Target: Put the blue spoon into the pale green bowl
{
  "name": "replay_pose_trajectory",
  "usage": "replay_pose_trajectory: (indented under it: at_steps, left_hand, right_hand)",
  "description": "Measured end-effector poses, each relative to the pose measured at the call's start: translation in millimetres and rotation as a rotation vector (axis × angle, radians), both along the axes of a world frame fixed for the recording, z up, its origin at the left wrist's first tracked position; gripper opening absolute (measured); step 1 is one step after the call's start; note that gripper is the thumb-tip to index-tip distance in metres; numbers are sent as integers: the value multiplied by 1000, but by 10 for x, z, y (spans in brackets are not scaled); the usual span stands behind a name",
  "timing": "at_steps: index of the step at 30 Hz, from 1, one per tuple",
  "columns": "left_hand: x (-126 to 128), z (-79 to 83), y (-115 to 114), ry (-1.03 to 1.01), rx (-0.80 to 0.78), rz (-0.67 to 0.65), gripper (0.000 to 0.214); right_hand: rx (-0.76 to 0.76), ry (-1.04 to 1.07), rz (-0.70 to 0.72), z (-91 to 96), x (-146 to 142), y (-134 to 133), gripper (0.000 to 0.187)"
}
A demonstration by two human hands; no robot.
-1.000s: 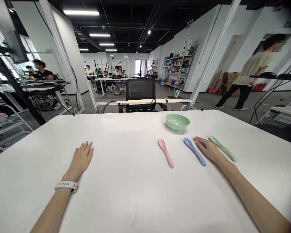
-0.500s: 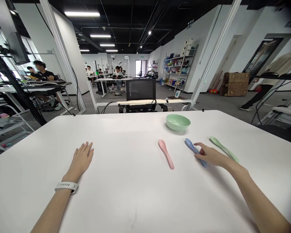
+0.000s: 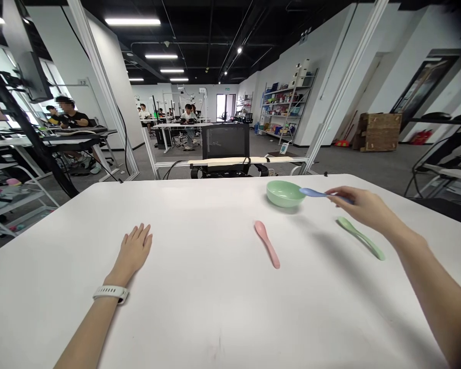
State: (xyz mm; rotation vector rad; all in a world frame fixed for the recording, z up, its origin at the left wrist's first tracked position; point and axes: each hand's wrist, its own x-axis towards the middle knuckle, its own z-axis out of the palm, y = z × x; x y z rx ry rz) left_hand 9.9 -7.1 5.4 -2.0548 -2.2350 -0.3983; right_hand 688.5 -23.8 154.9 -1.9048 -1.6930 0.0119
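— What has your right hand (image 3: pixel 364 206) got?

— The blue spoon (image 3: pixel 315 193). My fingers are curled closed around its handle, and the hand looks raised above the table (image 3: pixel 200 318), not resting on it.

— Which way does the spoon lie from that hand?

— Almost level, with its long axis running out to the left of my right hand, scoop end first. The tip reaches the right rim of the green bowl (image 3: pixel 285 193), but I can't tell whether it touches the rim or sits just above it.

— And your left hand (image 3: pixel 135 251)?

— Flat on the table, fingers spread, open and holding nothing. It's well away from the spoon, so my right hand is much nearer.

— How many things are out?

— One bowl and three spoons: the blue one in my grip, a pink spoon (image 3: pixel 267 244) between my hands, and a green spoon (image 3: pixel 361 238) just below my right hand, on the side toward me.
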Motion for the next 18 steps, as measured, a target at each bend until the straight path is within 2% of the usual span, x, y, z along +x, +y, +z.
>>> replay_pose_trajectory:
  at_steps: [4,8,13,18]
  left_hand:
    - [-15,-25,-1,-16,31,-16,70]
    - [-13,-23,2,-18,17,-17,71]
    - [-4,-12,-3,-14,3,-11,71]
    - [4,4,-19,-22,-8,-13,71]
  right_hand:
    - [-1,-71,-4,48,-245,464,31]
    - [-71,-158,-23,-92,-446,791,34]
    - [-88,-213,-28,-299,-562,981,36]
    - [-121,-268,-51,-387,-594,1016,39]
